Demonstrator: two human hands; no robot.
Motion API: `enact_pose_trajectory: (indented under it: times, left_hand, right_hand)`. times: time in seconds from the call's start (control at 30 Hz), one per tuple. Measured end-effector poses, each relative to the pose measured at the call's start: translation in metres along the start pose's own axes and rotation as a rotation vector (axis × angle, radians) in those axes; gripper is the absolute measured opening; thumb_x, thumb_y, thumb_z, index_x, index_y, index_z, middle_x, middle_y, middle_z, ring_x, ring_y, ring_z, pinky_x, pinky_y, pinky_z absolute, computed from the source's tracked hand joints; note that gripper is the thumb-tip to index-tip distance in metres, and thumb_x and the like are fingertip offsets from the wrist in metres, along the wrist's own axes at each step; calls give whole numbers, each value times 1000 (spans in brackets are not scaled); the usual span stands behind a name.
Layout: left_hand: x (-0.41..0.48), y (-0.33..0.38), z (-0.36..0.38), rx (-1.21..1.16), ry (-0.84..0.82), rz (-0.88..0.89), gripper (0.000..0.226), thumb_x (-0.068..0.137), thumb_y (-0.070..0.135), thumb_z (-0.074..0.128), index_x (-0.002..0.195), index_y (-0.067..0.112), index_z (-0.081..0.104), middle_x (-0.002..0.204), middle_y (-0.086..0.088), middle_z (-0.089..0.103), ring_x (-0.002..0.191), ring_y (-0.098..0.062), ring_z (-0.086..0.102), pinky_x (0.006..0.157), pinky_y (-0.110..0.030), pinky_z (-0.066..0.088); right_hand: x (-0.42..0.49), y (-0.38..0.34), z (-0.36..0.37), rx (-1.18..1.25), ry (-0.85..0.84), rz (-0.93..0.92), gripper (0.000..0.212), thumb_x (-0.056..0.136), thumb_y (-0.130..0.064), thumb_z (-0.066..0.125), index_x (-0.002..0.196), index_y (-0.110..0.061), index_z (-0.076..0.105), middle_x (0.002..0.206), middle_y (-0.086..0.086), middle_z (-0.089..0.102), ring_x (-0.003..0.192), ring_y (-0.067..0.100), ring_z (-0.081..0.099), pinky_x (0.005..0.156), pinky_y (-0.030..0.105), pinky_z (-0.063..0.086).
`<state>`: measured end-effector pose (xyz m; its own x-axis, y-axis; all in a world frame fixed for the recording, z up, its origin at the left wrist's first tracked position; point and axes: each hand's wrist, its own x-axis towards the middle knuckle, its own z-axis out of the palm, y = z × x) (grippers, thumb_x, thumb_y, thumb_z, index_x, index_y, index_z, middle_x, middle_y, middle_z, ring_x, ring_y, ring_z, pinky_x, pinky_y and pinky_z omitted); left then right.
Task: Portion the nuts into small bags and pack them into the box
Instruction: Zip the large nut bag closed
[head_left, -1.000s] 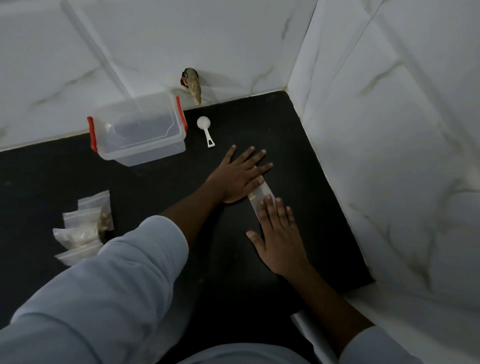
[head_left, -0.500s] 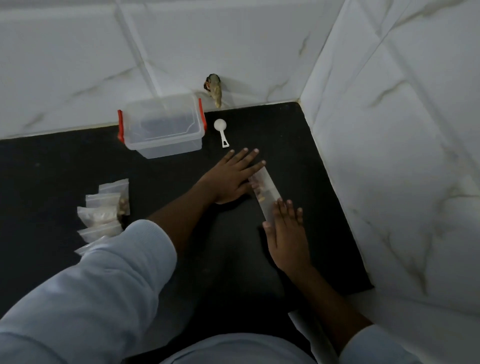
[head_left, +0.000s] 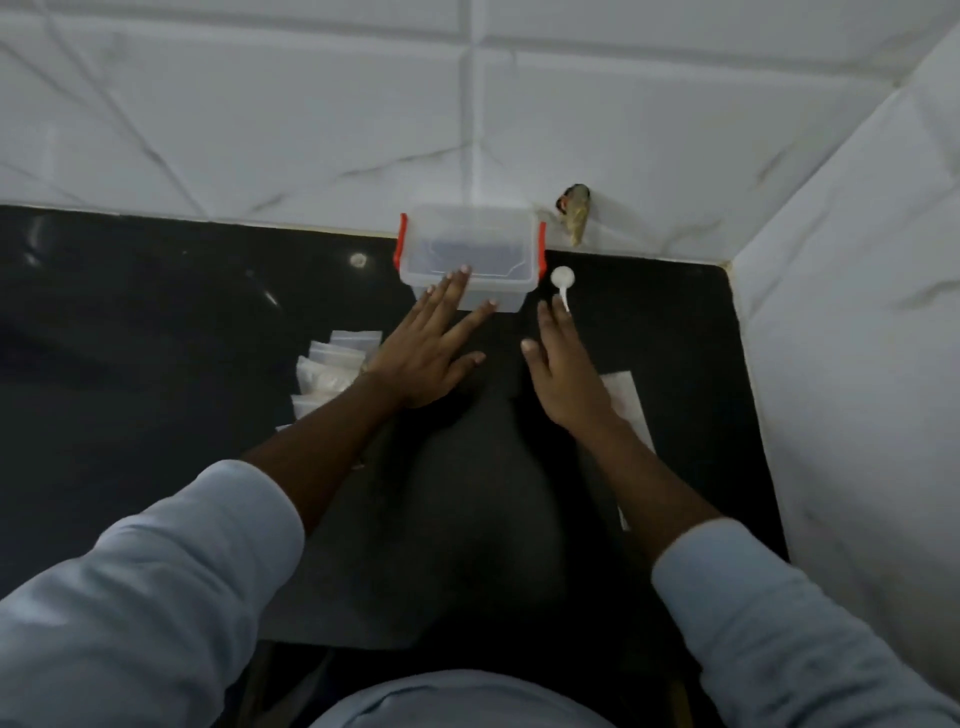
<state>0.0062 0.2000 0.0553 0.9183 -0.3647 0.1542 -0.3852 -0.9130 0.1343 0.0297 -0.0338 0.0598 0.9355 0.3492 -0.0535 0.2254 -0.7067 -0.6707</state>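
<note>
A clear plastic box (head_left: 470, 249) with red clips stands against the back wall. My left hand (head_left: 428, 353) is open, fingers spread, its fingertips over the box's front wall. My right hand (head_left: 563, 369) is open and holds nothing; its fingertips touch the handle of a white scoop (head_left: 563, 280) lying right of the box. A small clear bag (head_left: 626, 402) lies flat on the black counter just right of my right wrist, partly hidden by it. Several small filled bags (head_left: 330, 371) lie in a pile left of my left wrist.
The black counter (head_left: 156, 338) ends at white marble-patterned walls at the back and right. A brownish fixture (head_left: 575, 215) sticks out of the back wall right of the box. Light blue sleeves fill the bottom of the view.
Both hands lifted off the flat small bag and moved forward, the left to the box, the right to the scoop. The view swung left.
</note>
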Motion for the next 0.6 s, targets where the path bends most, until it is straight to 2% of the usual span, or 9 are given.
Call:
enact_pose_trajectory:
  times: [0.07,0.17,0.2,0.27,0.33,0.37,0.47,0.5,0.6]
  left_hand:
    - [4,-11,-10,-34,83,-140,77,106,51,44,165,22,3,169,-19,-15,157,-32,-13,128,-50,2]
    - [18,-25,-19,-242,127,-430,90,103,47,51,163,24,-11,169,-13,-22,156,-30,-19,127,-52,0]
    - [24,-30,-21,-426,121,-549,95,100,45,55,162,26,-14,170,-11,-18,157,-31,-14,127,-54,5]
    - [34,-41,-27,-915,148,-806,104,94,46,62,161,30,-14,172,-12,5,157,-35,12,123,-59,24]
    - [40,-42,-35,-1249,220,-1029,103,89,47,66,163,26,-2,165,-15,29,146,-36,39,116,-58,39]
    - [39,-38,-43,-1315,249,-1090,98,88,46,66,164,21,8,160,-15,37,141,-34,46,113,-56,43]
    - [24,-15,-61,-1386,338,-1132,48,100,31,62,141,10,49,133,-12,62,117,-26,66,100,-50,56]
    - [15,-5,-64,-1407,350,-1133,35,101,27,61,133,13,54,124,-9,66,110,-24,69,95,-47,59]
    - [-24,24,-73,-1385,328,-1182,36,99,25,65,132,19,53,119,-1,65,104,-18,70,86,-39,62]
  right_hand:
    - [25,-26,-6,287,47,79,65,110,-38,46,165,-21,16,173,2,11,159,16,10,120,26,14]
    - [66,-52,-13,504,131,237,70,106,-33,55,165,-21,18,167,4,31,150,20,33,120,34,31]
    - [79,-54,-14,555,135,293,71,103,-32,58,164,-22,22,162,5,39,144,21,42,118,37,38]
    - [99,-55,-16,652,121,396,61,97,-27,63,154,-19,43,140,7,59,126,23,59,104,39,51]
    - [105,-53,-20,654,126,438,37,93,-18,61,130,-12,63,114,6,68,106,25,66,87,34,57]
    - [104,-52,-23,632,142,451,26,94,-14,61,120,-11,65,108,5,68,100,24,67,83,34,58]
    - [72,-56,-33,609,181,464,13,98,-17,64,108,-23,60,106,-1,66,97,19,68,88,41,61]
    - [55,-57,-35,609,190,460,14,99,-19,65,106,-28,57,106,-3,64,98,17,68,88,39,61]
    - [-4,-55,-36,634,264,487,18,98,-23,68,112,-30,58,109,-7,65,99,10,68,85,32,59]
